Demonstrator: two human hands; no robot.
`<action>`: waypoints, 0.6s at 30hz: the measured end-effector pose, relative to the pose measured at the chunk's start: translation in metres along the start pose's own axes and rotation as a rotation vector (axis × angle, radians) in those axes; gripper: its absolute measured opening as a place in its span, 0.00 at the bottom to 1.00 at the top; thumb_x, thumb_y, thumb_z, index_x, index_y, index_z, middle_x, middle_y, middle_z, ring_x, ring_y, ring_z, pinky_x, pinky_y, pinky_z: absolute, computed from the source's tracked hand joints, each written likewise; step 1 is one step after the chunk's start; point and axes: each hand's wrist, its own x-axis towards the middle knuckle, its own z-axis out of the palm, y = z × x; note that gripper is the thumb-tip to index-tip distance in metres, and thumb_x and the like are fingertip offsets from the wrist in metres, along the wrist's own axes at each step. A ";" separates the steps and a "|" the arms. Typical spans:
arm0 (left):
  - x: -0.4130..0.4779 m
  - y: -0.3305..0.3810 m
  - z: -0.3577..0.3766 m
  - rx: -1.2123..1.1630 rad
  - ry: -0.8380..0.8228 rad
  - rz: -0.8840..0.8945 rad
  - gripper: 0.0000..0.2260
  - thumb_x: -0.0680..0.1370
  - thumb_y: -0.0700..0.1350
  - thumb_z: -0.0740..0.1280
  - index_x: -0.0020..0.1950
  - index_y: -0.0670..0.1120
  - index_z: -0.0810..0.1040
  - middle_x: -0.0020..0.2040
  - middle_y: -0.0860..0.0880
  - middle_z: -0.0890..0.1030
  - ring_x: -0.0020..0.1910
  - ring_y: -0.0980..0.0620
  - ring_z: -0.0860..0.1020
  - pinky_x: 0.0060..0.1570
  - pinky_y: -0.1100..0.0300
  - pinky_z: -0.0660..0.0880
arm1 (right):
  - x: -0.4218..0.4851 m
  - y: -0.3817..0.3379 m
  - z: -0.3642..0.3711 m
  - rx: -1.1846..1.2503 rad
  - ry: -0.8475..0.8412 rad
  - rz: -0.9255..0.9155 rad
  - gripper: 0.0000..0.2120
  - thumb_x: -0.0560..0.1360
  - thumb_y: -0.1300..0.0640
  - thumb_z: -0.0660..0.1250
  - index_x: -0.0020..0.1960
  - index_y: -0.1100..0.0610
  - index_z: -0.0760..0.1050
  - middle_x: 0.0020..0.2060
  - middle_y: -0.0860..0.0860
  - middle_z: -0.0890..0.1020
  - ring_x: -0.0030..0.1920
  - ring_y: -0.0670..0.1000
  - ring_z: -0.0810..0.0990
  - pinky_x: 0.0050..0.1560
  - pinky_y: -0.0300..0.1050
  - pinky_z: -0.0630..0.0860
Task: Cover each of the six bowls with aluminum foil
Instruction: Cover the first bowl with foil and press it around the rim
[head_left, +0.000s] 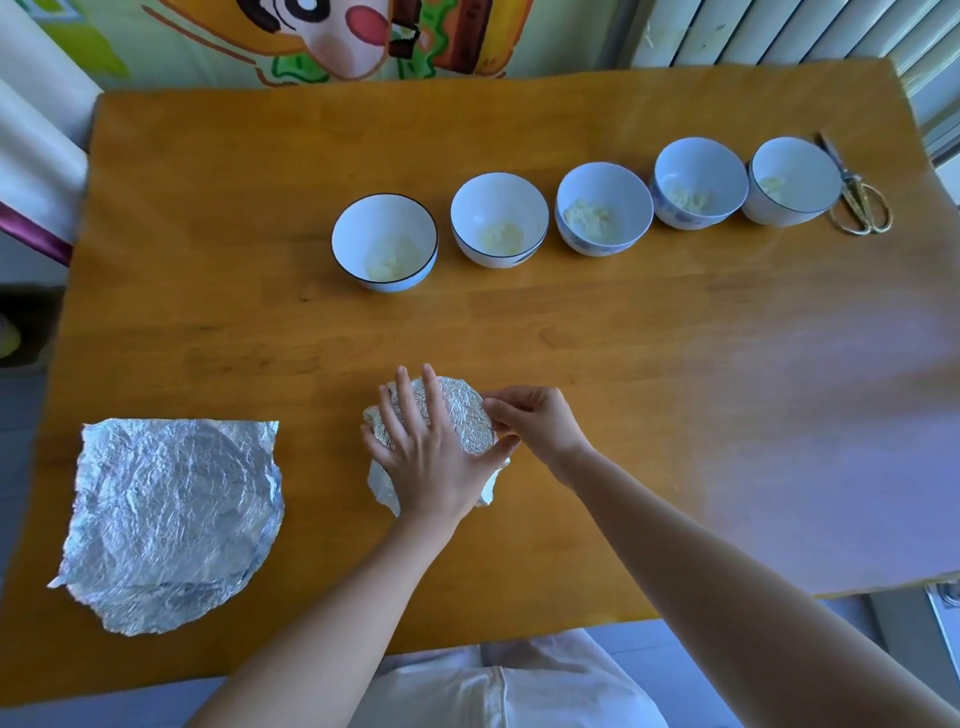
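The foil-wrapped bowl (462, 415) sits near the table's (675, 389) front edge, its contents hidden. The left hand (426, 452) lies flat on it, fingers spread; the right hand (535, 421) pinches its foil rim. Behind it, five open bowls (602, 208) hold pale food; left of it lies loose foil (171, 519).

A wooden table (208, 218) fills the room's middle; behind it a painted cartoon wall (332, 36), a white ribbed radiator (769, 26) at right, pale daylight glare
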 end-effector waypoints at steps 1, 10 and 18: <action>-0.001 0.000 -0.001 -0.013 -0.009 -0.012 0.59 0.61 0.85 0.46 0.82 0.48 0.50 0.81 0.42 0.53 0.79 0.39 0.53 0.69 0.33 0.55 | 0.002 0.001 0.001 0.012 -0.014 0.011 0.07 0.75 0.59 0.72 0.52 0.59 0.84 0.38 0.53 0.84 0.38 0.47 0.80 0.46 0.43 0.81; 0.009 -0.024 -0.015 0.190 0.011 0.511 0.52 0.67 0.81 0.52 0.82 0.52 0.45 0.82 0.44 0.44 0.80 0.36 0.41 0.71 0.27 0.39 | 0.013 -0.006 -0.001 -0.046 -0.089 -0.021 0.02 0.75 0.59 0.72 0.46 0.56 0.84 0.36 0.56 0.81 0.38 0.51 0.76 0.45 0.48 0.76; 0.016 -0.036 -0.005 0.276 -0.029 0.516 0.43 0.72 0.72 0.55 0.82 0.51 0.54 0.82 0.48 0.54 0.80 0.40 0.53 0.71 0.30 0.54 | -0.003 0.003 -0.012 -0.089 -0.089 -0.125 0.09 0.74 0.67 0.68 0.53 0.62 0.79 0.46 0.55 0.85 0.44 0.48 0.84 0.49 0.40 0.78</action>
